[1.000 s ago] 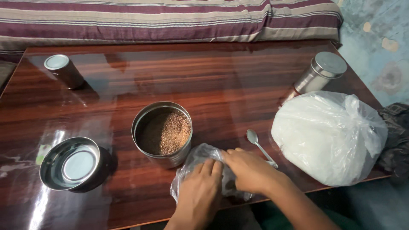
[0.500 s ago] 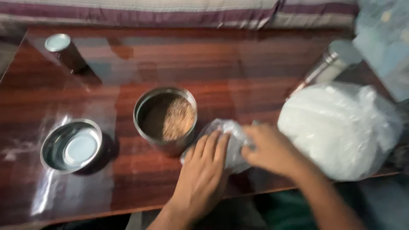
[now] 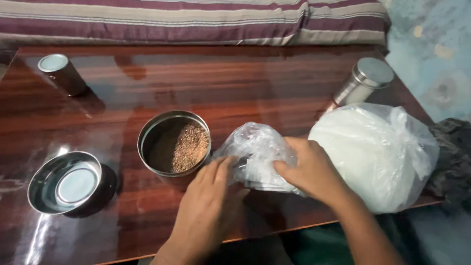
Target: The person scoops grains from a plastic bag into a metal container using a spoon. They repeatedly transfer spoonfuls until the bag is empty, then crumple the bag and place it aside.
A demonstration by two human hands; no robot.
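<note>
Head view. Both forearms enter from the bottom edge, at about 6 o'clock, and converge on a small clear bag (image 3: 255, 149) lying near the front edge of the table (image 3: 274, 93). The left hand (image 3: 206, 211) lies palm down with fingers extended and slightly spread, its fingertips (image 3: 223, 164) pressing the bag's left side. The right hand (image 3: 311, 169) is curled, thumb and fingers pinching the bag's right side; whether it grips firmly cannot be told. The bag sits puffed up between the two hands. At the bag's 9 o'clock, just beside it, stands an open tin (image 3: 174, 147) partly filled with brown grains. At the bag's 3 o'clock, behind the right hand, rests a large white sack (image 3: 378, 152). A steel canister (image 3: 363, 81) stands at the sack's 12 o'clock. A lid (image 3: 66, 181) lies at the tin's 8 o'clock, and a small can (image 3: 61, 73) stands at its 10 o'clock.
</note>
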